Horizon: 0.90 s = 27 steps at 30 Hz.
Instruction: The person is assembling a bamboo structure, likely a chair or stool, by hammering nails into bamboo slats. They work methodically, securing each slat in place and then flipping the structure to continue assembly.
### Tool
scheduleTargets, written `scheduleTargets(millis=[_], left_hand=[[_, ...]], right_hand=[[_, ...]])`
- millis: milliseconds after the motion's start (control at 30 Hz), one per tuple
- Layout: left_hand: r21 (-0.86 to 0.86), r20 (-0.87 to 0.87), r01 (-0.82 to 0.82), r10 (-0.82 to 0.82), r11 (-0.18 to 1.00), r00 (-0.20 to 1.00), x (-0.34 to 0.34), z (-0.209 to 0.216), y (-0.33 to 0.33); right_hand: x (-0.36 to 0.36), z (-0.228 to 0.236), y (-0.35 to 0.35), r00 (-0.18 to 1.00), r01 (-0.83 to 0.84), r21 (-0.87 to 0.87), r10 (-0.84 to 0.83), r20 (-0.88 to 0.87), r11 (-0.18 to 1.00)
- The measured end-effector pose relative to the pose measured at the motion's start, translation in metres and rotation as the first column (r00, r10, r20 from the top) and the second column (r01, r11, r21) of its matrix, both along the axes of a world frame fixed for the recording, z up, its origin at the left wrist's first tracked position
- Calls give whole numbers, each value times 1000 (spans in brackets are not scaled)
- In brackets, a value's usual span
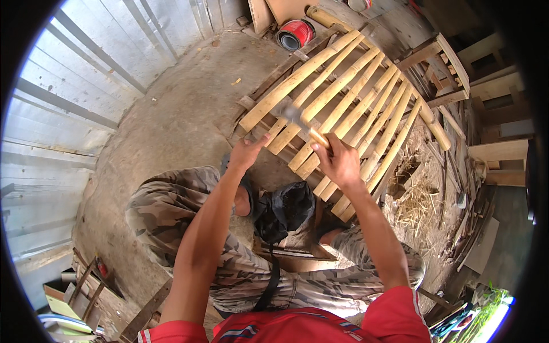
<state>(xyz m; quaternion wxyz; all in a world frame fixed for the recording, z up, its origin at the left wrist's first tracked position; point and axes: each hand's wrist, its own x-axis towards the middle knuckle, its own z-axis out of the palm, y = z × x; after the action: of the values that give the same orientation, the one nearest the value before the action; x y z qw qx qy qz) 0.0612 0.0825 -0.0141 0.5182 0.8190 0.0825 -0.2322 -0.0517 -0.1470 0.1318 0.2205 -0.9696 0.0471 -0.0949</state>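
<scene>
My right hand (342, 163) is wrapped round the wooden handle of a hammer (318, 138). The hammer's metal head, smeared by motion, is over the near ends of the left-hand slats. Below and left of it, my left hand (247, 152) grips the near end of a bamboo slat (278, 123), second from the left; part of its grip is hidden. Several split bamboo slats (341, 85) lie side by side across a wooden frame (274, 80), fanning toward me. A thicker bamboo pole (433, 127) crosses under their far ends.
A black bag (282, 210) hangs between my knees, above a small wooden frame (297, 254). A red can (295, 34) stands on the floor beyond the slats. Corrugated metal sheeting (63, 103) walls the left side. Straw (420, 211) and wood scraps lie at the right.
</scene>
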Motion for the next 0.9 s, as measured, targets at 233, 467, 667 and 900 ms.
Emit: scheduleTargets(millis=[233, 467, 667, 900], left_hand=[[34, -21, 53, -53, 998, 998, -6, 15, -6], [-12, -48, 99, -99, 995, 994, -6, 19, -3], [-33, -111, 116, -119, 993, 987, -7, -4, -3], [-109, -130, 24, -39, 994, 991, -18, -23, -10]], right_hand=[[21, -22, -60, 773, -545, -395, 626, 105, 740], [65, -26, -77, 890, -395, -439, 455, 36, 807], [57, -41, -78, 802, -553, -443, 595, -51, 706], [62, -44, -74, 733, -589, -443, 678, 59, 676]])
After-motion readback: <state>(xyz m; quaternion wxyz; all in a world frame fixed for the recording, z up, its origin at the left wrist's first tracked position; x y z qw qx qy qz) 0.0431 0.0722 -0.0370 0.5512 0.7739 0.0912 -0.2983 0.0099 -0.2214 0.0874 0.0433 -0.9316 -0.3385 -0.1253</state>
